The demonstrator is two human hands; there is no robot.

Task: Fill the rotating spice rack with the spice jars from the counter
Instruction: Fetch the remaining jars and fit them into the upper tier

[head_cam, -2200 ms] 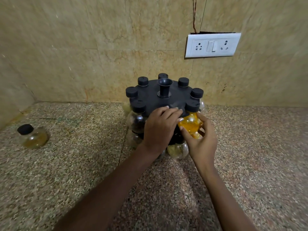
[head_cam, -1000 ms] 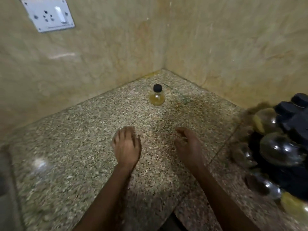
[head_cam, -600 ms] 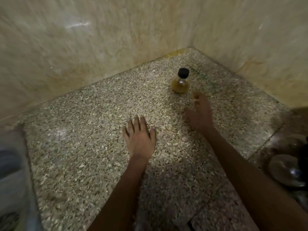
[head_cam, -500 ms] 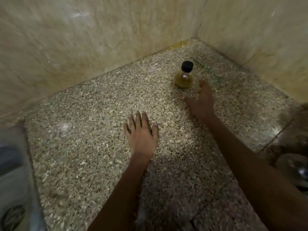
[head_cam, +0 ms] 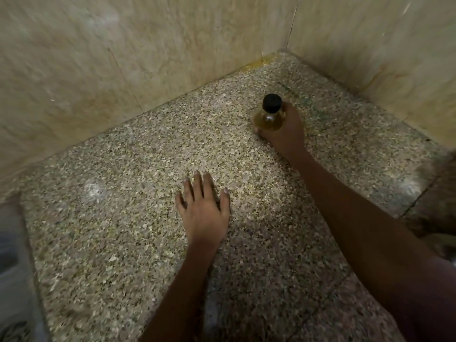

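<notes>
A small round glass spice jar (head_cam: 267,119) with a black cap and yellowish contents stands on the speckled granite counter (head_cam: 123,230) near the wall corner. My right hand (head_cam: 286,132) wraps around the jar from its right side, thumb under its front. My left hand (head_cam: 203,211) lies flat on the counter with fingers spread, well in front of the jar and holding nothing. Of the spice rack only a dark blurred edge (head_cam: 444,193) shows at the far right.
Two beige tiled walls meet in a corner (head_cam: 288,43) just behind the jar. A grey sink edge (head_cam: 14,280) runs along the lower left border of the counter.
My right hand reached forward and closed around the jar, which it had been short of. My left hand stayed flat on the counter. The view swung left, away from the rack.
</notes>
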